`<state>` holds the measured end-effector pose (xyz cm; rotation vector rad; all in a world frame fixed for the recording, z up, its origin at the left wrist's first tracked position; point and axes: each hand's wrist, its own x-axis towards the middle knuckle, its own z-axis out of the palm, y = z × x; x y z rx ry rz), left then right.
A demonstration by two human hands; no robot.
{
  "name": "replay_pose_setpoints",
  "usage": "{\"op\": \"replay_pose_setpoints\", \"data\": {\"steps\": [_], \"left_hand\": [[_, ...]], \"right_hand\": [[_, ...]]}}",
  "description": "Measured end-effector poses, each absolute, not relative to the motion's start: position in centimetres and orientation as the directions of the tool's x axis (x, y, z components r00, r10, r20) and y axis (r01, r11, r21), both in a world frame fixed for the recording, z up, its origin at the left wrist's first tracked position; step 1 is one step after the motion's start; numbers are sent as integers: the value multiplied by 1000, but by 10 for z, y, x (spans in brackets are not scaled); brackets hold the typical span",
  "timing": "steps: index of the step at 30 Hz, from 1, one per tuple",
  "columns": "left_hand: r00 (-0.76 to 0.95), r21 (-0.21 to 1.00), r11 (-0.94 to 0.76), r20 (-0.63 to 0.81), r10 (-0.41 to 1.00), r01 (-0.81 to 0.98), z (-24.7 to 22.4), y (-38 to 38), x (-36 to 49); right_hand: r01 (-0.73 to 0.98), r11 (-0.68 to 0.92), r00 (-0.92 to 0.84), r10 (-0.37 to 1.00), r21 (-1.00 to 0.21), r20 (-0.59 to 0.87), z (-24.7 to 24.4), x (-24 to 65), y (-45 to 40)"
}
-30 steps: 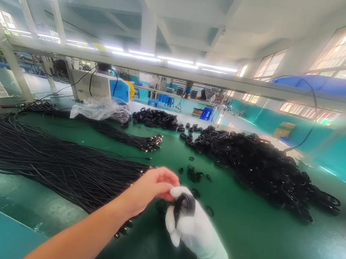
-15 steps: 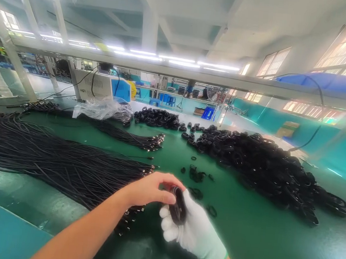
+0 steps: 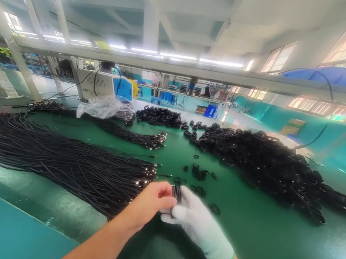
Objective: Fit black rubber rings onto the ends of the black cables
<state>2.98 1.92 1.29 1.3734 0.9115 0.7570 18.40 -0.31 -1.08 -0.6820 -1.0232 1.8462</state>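
A small coil of black cable (image 3: 176,193) is pinched between my two hands, just right of the loose cable ends. My bare left hand (image 3: 152,201) grips its left side with thumb and fingers. On the other side, my right hand (image 3: 192,215), in a white glove, is closed around the coil, its fingers hiding the lower part. Left of them lies a wide bundle of straight black cables (image 3: 69,157) with shiny metal connectors at the right ends. Small black rings (image 3: 214,208) and a little heap of black bits (image 3: 199,172) lie beyond my hands.
A large pile of coiled black cables (image 3: 265,168) spreads over the right of the green table (image 3: 248,239). Farther back are a second coil pile (image 3: 159,116), a shorter cable bundle (image 3: 130,136), clear plastic film (image 3: 102,108) and a white-and-blue machine (image 3: 104,85). A metal shelf beam (image 3: 166,67) crosses above.
Both hands have turned the coil from showing its open face to standing edge-on. The right fingers have closed further over it, and the view has shifted slightly.
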Motion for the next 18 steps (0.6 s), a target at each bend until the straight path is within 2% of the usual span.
{"op": "replay_pose_setpoints", "data": {"steps": [2, 4, 6, 8, 9, 11, 15, 18], "left_hand": [[487, 988, 40, -110, 867, 152, 14, 19, 28], [414, 946, -86, -55, 909, 313, 19, 20, 24], [352, 849, -274, 113, 929, 451, 22, 20, 22], [376, 738, -437, 264, 888, 514, 21, 20, 22], [401, 700, -483, 296, 867, 527, 20, 21, 23], [398, 676, -500, 319, 860, 541, 15, 22, 27], [323, 717, -461, 333, 886, 524, 7, 23, 36], [425, 664, -512, 308, 851, 545, 12, 28, 28]], "right_hand": [[-445, -279, -450, 891, -851, -57, -11, 184, -4], [-437, -284, -429, 900, -854, -79, -9, 185, -4], [-417, -293, -433, 896, -861, -95, -6, 185, -5], [-389, -310, -461, 881, -868, -109, -4, 185, -6], [-380, -316, -475, 873, -869, -110, -3, 184, -7], [-381, -317, -488, 867, -869, -102, -2, 181, -8], [-398, -315, -469, 877, -862, -104, -6, 174, -10], [-392, -358, -427, 887, -847, -178, -12, 188, -9]]}}
